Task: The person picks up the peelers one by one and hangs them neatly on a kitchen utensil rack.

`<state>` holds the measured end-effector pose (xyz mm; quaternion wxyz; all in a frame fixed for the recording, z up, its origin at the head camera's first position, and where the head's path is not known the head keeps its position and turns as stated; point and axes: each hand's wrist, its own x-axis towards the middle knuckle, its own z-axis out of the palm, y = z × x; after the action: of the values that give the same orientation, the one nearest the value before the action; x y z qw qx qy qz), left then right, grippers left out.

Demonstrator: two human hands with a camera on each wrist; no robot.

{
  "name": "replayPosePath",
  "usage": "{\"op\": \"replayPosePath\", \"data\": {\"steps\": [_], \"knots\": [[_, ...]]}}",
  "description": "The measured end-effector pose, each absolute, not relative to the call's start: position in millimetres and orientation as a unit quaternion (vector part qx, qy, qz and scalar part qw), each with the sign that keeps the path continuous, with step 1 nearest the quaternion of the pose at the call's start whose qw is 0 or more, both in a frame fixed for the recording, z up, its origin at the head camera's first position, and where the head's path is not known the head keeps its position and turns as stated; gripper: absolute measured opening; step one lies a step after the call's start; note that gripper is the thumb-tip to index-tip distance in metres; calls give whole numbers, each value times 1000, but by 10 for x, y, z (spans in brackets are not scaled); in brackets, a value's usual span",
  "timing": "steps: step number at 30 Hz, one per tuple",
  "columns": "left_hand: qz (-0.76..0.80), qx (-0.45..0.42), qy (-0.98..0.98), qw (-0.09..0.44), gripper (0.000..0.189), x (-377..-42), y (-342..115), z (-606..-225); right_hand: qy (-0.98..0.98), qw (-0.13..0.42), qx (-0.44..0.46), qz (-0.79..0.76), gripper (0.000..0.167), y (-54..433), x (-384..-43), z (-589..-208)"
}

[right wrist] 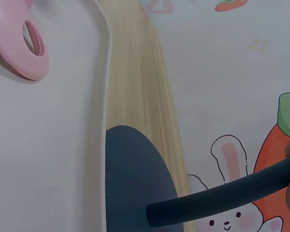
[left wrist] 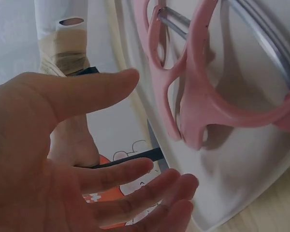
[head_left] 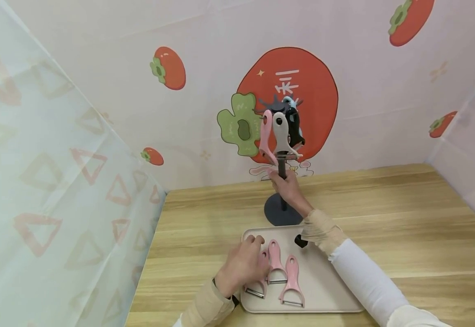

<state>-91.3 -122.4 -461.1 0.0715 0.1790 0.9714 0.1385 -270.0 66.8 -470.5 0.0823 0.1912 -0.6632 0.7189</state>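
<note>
My right hand [head_left: 289, 187] grips the upright pole of a dark stand [right wrist: 222, 200], whose round base rests on the table behind a tray. From the stand's hooks hang a pink peeler [head_left: 265, 134], a white peeler [head_left: 280, 131], a black peeler [head_left: 293, 125] and a light blue item partly hidden behind them. Over the left side of the beige tray [head_left: 327, 286] is my left hand [head_left: 242, 264], fingers relaxed and nothing between them. Beside and partly under it lie pink peelers [head_left: 292, 272], handles pointing toward the stand; the leftmost is partly covered by the hand.
The wooden table [head_left: 405, 227] meets a patterned back wall [head_left: 368, 141] close behind the stand. A side wall [head_left: 98, 218] bounds the table at the left. My right forearm [head_left: 364, 272] crosses over the tray's right side.
</note>
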Motion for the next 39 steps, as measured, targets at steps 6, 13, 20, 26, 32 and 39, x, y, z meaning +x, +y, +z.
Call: {"op": "replayPosePath", "data": {"steps": [6, 13, 20, 26, 32, 39], "knots": [[158, 175, 967, 95, 64, -877, -1262, -4678, -660, 80, 191, 722, 61, 674, -2696, -4713], [181, 153, 965, 116, 69, -845, -1296, -4758, -662, 71, 190, 722, 60, 692, -2686, -4723], [206, 152, 958, 128, 62, -850, -1305, -4785, -653, 69, 185, 731, 58, 703, -2687, -4718], [227, 147, 953, 136, 52, -850, -1325, -4816, -652, 73, 195, 729, 58, 692, -2687, -4709], [242, 127, 951, 145, 47, -852, -1324, -4837, -654, 73, 194, 728, 59, 677, -2690, -4703], [219, 111, 961, 127, 44, -841, -1272, -4856, -665, 71, 189, 719, 57, 662, -2680, -4685]]}}
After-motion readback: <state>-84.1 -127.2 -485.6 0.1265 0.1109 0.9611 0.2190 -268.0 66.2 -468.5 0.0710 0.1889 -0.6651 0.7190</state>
